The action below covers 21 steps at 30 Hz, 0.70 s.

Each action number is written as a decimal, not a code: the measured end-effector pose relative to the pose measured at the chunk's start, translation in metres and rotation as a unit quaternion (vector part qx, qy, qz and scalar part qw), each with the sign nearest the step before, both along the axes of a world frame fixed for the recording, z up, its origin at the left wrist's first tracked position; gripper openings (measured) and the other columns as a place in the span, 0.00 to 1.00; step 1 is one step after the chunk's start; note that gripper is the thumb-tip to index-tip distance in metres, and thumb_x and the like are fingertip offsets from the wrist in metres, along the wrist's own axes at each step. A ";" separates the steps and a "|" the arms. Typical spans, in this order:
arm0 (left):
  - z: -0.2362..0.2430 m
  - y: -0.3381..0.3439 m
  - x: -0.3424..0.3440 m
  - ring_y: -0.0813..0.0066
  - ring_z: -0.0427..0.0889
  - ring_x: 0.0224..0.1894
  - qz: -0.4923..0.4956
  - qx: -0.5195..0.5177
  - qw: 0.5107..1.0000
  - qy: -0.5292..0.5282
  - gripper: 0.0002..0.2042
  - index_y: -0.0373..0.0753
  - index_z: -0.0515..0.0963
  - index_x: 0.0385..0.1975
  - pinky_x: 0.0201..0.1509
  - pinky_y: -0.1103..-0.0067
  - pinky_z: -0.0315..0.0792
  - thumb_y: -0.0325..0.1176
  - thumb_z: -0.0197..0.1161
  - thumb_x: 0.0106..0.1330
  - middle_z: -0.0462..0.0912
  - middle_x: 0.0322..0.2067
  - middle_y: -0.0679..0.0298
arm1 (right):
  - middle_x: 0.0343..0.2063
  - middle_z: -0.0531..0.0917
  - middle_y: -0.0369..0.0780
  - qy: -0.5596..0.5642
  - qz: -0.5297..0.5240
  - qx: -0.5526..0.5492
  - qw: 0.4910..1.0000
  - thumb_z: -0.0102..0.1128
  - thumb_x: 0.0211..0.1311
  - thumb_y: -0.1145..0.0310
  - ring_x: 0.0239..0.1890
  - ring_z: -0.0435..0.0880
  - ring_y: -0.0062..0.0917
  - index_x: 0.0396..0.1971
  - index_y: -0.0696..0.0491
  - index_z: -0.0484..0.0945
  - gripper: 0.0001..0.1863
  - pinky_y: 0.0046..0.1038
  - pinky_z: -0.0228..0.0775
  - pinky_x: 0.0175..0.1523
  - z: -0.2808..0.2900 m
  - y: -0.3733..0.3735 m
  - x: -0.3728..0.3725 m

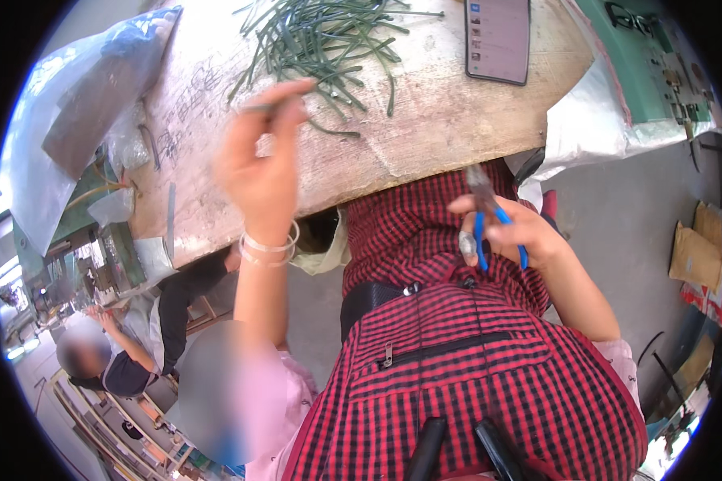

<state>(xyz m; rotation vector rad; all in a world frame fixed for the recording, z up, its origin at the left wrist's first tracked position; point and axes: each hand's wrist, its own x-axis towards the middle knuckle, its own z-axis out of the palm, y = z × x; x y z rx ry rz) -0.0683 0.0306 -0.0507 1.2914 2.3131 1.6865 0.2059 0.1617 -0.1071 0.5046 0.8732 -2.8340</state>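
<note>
My left hand point(261, 164), wearing bangles and slightly smeared by motion, is raised over the near side of the worktable. Its thumb and index finger are pinched together, with a bit of dark green strand point(257, 108) showing between them. Just beyond it lies a loose heap of thin green strands point(317, 52), several with pale or shiny ends. In front of my lap my right hand point(521, 228) is closed around blue-handled pliers point(481, 191), their metal jaws pointing up toward the table edge. A whitish wrap covers one fingertip of that hand.
A phone point(497, 40) lies on the worktable point(409, 144) at the far right. On the left are a clear plastic bag point(96, 104) and machine parts. A green machine point(650, 64) stands at right. Another person point(128, 345) sits at lower left; brown packages point(698, 248) lie on the right.
</note>
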 end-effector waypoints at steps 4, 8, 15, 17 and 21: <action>0.035 -0.016 0.005 0.84 0.69 0.22 -0.078 0.219 0.920 -0.316 0.09 0.31 0.74 0.47 0.24 0.86 0.63 0.25 0.56 0.70 0.78 0.25 0.65 | 0.36 0.79 0.40 -0.126 0.008 0.252 0.959 0.64 0.59 0.68 0.37 0.79 0.27 0.56 0.56 0.74 0.24 0.28 0.72 0.46 -0.014 -0.003 0.006; 0.016 -0.033 0.065 0.85 0.70 0.21 -0.138 0.057 0.874 -0.463 0.16 0.29 0.70 0.54 0.25 0.87 0.65 0.21 0.56 0.67 0.77 0.27 0.66 | 0.34 0.76 0.41 -0.089 0.007 0.629 0.772 0.66 0.43 0.73 0.41 0.77 0.34 0.53 0.51 0.78 0.29 0.31 0.69 0.50 0.034 -0.010 0.003; 0.006 -0.044 0.078 0.82 0.75 0.23 -0.212 0.009 0.758 -0.617 0.19 0.28 0.73 0.57 0.27 0.86 0.69 0.20 0.58 0.65 0.80 0.28 0.63 | 0.28 0.72 0.39 -0.034 -0.046 0.784 0.619 0.66 0.42 0.77 0.34 0.73 0.31 0.52 0.46 0.81 0.30 0.30 0.66 0.41 0.070 -0.001 -0.032; 0.015 -0.044 0.084 0.83 0.75 0.23 -0.168 -0.004 0.788 -0.592 0.19 0.28 0.73 0.57 0.27 0.86 0.68 0.20 0.58 0.65 0.78 0.25 0.65 | 0.28 0.72 0.39 -0.029 -0.033 0.801 0.598 0.68 0.42 0.76 0.35 0.73 0.33 0.53 0.45 0.81 0.30 0.32 0.67 0.41 0.070 -0.002 -0.036; 0.022 -0.045 0.084 0.87 0.73 0.22 -0.100 -0.052 0.811 -0.574 0.15 0.29 0.77 0.53 0.26 0.89 0.65 0.21 0.59 0.65 0.77 0.22 0.70 | 0.29 0.71 0.39 -0.008 -0.004 0.825 0.565 0.68 0.42 0.73 0.35 0.73 0.34 0.54 0.44 0.80 0.31 0.35 0.67 0.41 0.067 -0.008 -0.042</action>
